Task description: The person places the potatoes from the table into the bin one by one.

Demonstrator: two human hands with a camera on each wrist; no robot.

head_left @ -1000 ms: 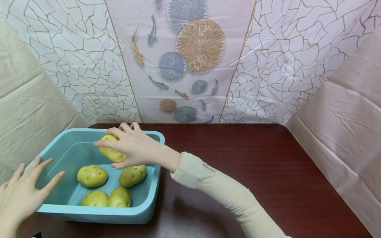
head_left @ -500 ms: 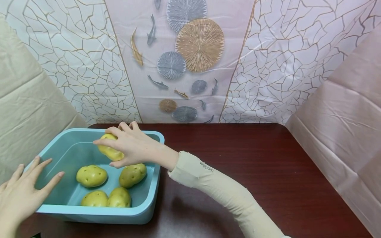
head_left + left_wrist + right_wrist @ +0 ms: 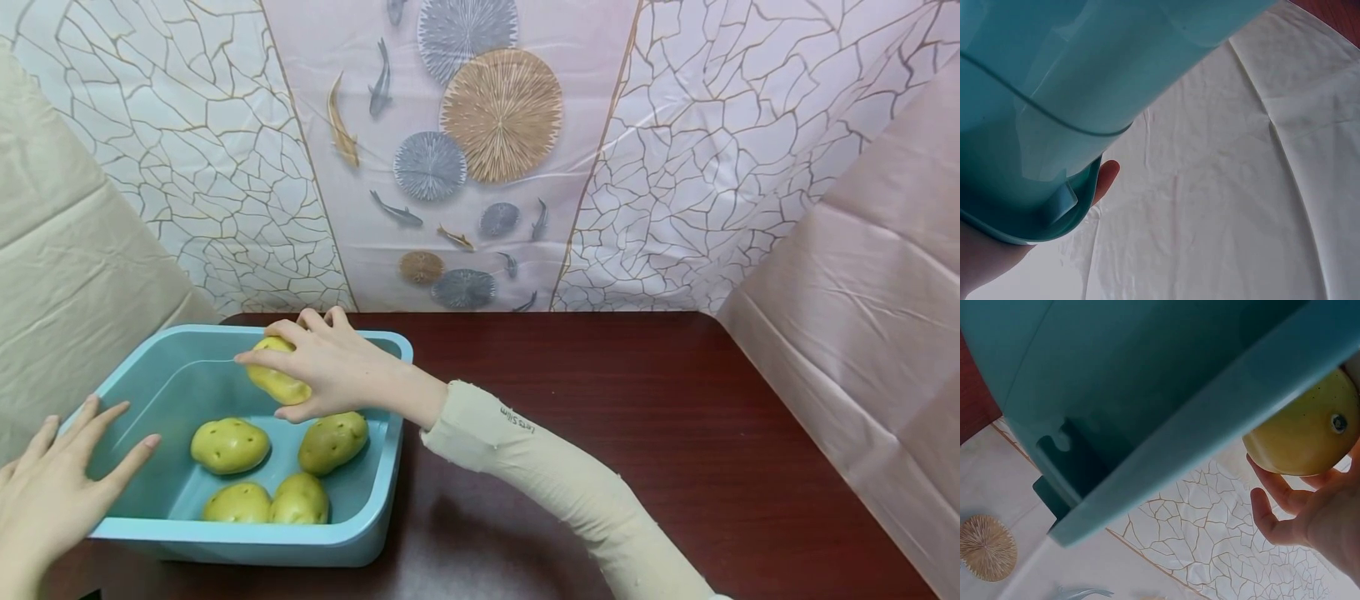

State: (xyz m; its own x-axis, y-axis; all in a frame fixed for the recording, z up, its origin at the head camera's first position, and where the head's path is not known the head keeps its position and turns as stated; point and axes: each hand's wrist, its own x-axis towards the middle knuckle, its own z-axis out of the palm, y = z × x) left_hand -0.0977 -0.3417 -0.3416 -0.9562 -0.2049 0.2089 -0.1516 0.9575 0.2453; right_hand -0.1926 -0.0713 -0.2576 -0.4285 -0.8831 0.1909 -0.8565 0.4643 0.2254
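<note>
My right hand (image 3: 337, 367) grips a yellow potato (image 3: 277, 375) over the back part of a light blue plastic basin (image 3: 247, 542). In the right wrist view the same potato (image 3: 1310, 428) shows a dark pit, with curled fingers against it. Several greenish-yellow potatoes lie inside the basin: one at the middle left (image 3: 229, 446), one under the right wrist (image 3: 333, 442), and two touching each other by the near wall. My left hand (image 3: 60, 483) rests on the basin's left rim with its fingers spread. Part of that hand shows beside the rim (image 3: 1054, 234) in the left wrist view.
The basin stands at the left of a dark red-brown table (image 3: 600, 433). A pale cloth (image 3: 82, 208) hangs at the left and another cloth (image 3: 862, 292) at the right. Behind the table is a patterned backdrop (image 3: 480, 225).
Almost nothing has moved. My right hand still holds the potato over the basin, with only a very slight shift of the whole view.
</note>
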